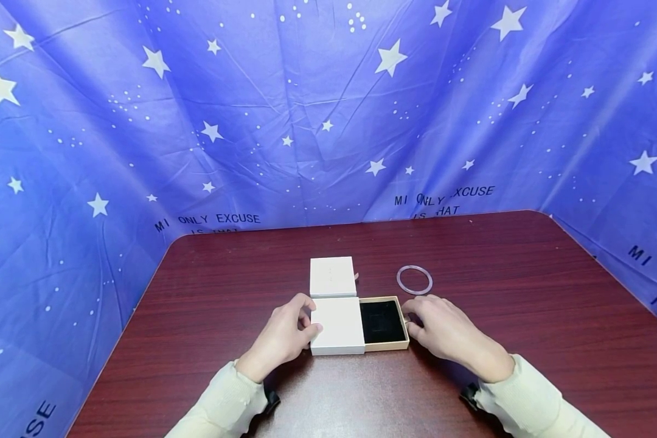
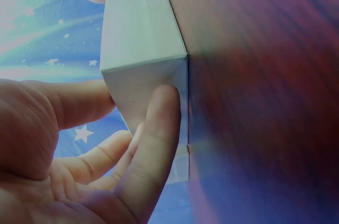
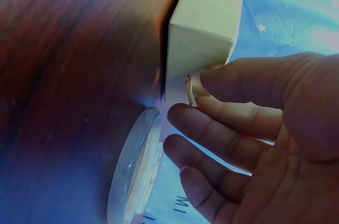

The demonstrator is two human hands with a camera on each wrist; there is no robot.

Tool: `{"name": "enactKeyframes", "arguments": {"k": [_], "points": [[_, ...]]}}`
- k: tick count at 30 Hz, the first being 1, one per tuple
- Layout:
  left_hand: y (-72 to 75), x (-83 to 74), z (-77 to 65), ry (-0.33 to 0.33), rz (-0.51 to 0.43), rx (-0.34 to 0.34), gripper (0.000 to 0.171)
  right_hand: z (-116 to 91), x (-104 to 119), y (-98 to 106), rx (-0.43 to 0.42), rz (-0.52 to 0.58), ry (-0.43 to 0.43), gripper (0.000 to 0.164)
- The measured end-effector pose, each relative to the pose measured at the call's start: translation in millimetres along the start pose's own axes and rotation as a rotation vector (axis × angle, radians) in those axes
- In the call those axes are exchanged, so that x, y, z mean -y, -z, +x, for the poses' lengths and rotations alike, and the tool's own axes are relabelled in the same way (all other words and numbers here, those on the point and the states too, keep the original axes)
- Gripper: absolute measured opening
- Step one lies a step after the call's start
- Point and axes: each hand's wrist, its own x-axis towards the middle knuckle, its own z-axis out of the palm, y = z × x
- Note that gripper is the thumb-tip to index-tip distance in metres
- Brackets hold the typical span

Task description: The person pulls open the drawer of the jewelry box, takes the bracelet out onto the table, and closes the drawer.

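Note:
A white drawer-style jewelry box lies on the table, its black-lined drawer slid partly out to the right. My left hand grips the box sleeve's left end, thumb at an upper edge and a finger against the end face. At the drawer's outer end, my right hand has thumb and index finger at a small ribbon pull tab; the fingers partly hide their contact. The other right fingers are spread loosely. A pale purple bangle lies just beyond that hand.
A second white box, closed, sits directly behind the first, with a small tab on its right side. The dark red wood-grain table ends at a blue star-patterned curtain on the far side and both flanks.

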Motion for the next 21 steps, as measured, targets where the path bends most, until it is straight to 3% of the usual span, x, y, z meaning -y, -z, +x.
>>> {"name": "enactKeyframes", "arguments": {"k": [21], "points": [[0.2,0.0,-0.1,-0.002,-0.001,-0.004,0.026,0.2,0.7,-2.7,-0.005,0.016,-0.008,0.012]]}}
